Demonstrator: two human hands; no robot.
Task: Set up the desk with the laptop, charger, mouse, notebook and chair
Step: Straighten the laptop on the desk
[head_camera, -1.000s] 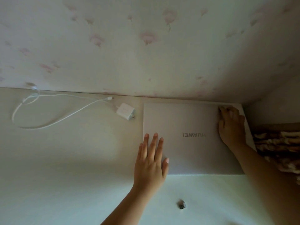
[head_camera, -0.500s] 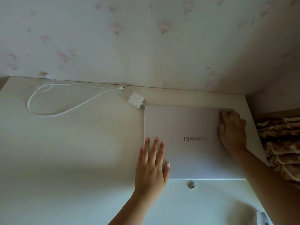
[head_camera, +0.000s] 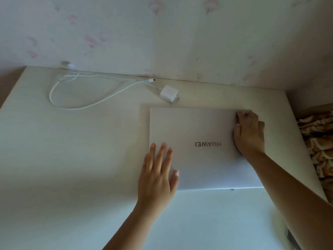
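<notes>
A closed silver laptop (head_camera: 198,127) lies on the white desk (head_camera: 72,159), its logo upside down to me. My left hand (head_camera: 157,175) presses flat on its near left corner, fingers straight. At the lid's far right corner, the curled fingers of my right hand (head_camera: 249,134) grip the edge. A white charger (head_camera: 169,93) sits just behind the laptop's far left corner, and its white cable (head_camera: 75,108) loops to the left along the wall. Mouse, notebook and chair are out of view.
The desk backs onto a wall with floral wallpaper. Patterned fabric (head_camera: 319,141) lies past the desk's right edge. A small grey object (head_camera: 291,238) shows at the desk's near right, partly behind my right forearm. A tiny dark piece (head_camera: 232,189) peeks from under the laptop's front edge.
The laptop has slid toward me, away from the wall, and its front edge now covers the small dongle that lay in front of it. My right fingers have curled more.
</notes>
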